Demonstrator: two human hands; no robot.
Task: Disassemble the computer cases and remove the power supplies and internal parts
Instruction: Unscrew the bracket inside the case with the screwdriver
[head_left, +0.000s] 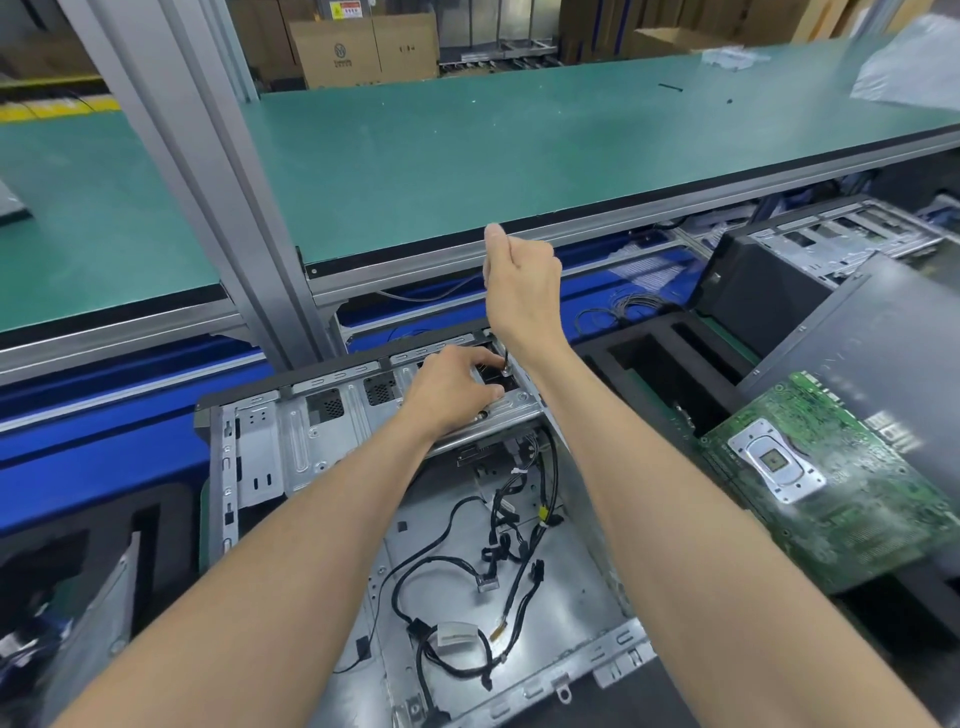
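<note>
An open grey computer case (457, 525) lies on its side in front of me, with loose black cables (514, 535) on its floor. My left hand (452, 387) grips the metal drive bracket (511, 408) at the case's far end, thumb along its front edge and fingers over the top. My right hand (522, 283) is raised above the far right corner, fingers curled and thumb up. A thin dark cable (505, 358) runs from that corner up behind my right wrist.
A green motherboard (826, 483) lies on black foam to the right, with a second case (831, 260) behind it. A green shelf (467, 145) overhangs the blue conveyor (104, 441). Coiled thin wires (623, 306) lie on the belt. A metal upright (208, 171) stands at left.
</note>
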